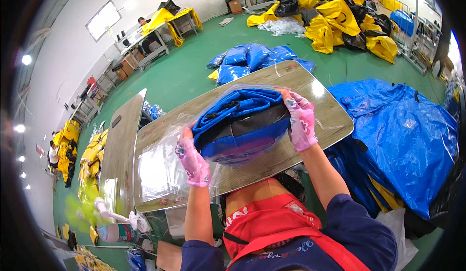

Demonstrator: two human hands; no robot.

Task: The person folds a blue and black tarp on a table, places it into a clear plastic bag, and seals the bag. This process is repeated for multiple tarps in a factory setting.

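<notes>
A folded blue and black tarp (pixel 242 125) sits inside a clear plastic bag (pixel 235 159), tilted above the wood-grain table (pixel 335 118). My left hand (pixel 192 160), in a pink flowered glove, grips the bag's left side. On the other side my right hand (pixel 302 119), gloved alike, has its fingers closed on the bag's upper right edge. The undersides of both grips are partly hidden by the bundle. Flat clear plastic bags (pixel 158 166) lie on the table by my left hand.
Packed blue bundles (pixel 247 59) lie on the floor beyond the table. A large blue tarp (pixel 395 135) is heaped at the right. A second table (pixel 119 147) with a dark phone-like object (pixel 116 121) and a small fan (pixel 104 210) stand left. Yellow and black piles (pixel 335 18) lie farther back.
</notes>
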